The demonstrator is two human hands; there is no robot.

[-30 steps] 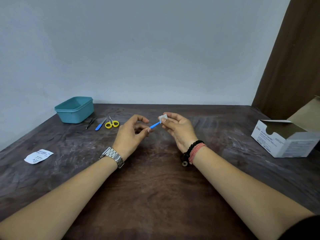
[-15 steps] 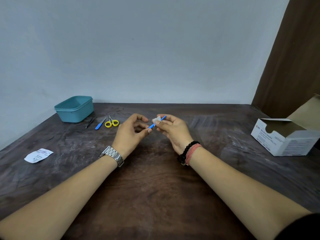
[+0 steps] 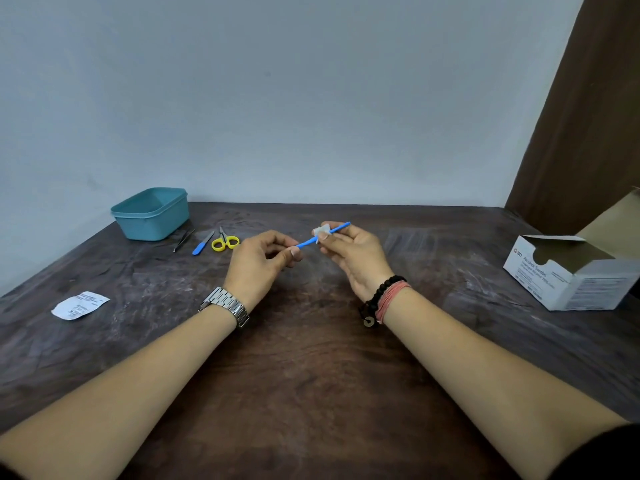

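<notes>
A thin blue stick [image 3: 323, 233] is held above the dark table [image 3: 311, 375], pinched at its near end by the left hand [image 3: 258, 263], while a small white swab [image 3: 320, 233] is pressed around it by the right hand [image 3: 351, 254]. Well to the left, a teal tub [image 3: 152, 214], tweezers [image 3: 183, 240], a blue-handled blade [image 3: 202, 243] and yellow scissors [image 3: 225, 241] are laid out; a torn wrapper [image 3: 79, 304] and an opened white box [image 3: 568, 271] are set farther apart.

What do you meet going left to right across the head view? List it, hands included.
Torn sachet → teal tub → tweezers → blue-handled tool → yellow scissors → left hand → right hand → alcohol swab box.
</notes>
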